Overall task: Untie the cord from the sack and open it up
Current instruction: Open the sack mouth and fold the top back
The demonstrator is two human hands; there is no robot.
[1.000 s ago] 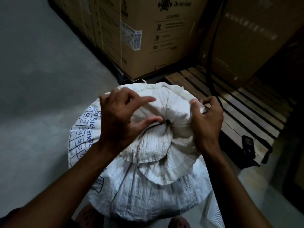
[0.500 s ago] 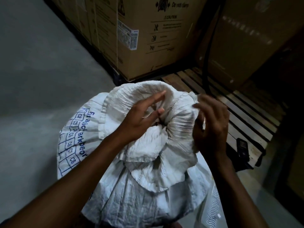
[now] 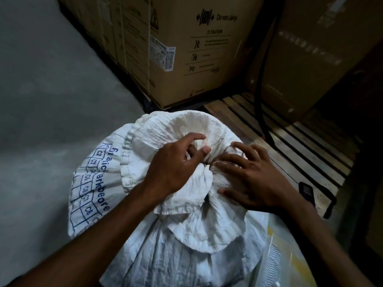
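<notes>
Here the left hand (image 3: 174, 164) is pinching the gathered neck of the white woven sack (image 3: 145, 235), which is standing on the floor beside a wooden pallet (image 3: 290, 141), while the right hand (image 3: 252, 179) is lying spread and empty over the thin cord (image 3: 215, 163). The knot looks uncleared, so the next move is calling for fingertips picking it loose; the contents are hidden.

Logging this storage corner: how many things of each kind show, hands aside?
Sack: 1
Cardboard boxes: 2
Pallet: 1
Black hose: 1
Small black device: 1
Total: 6
</notes>
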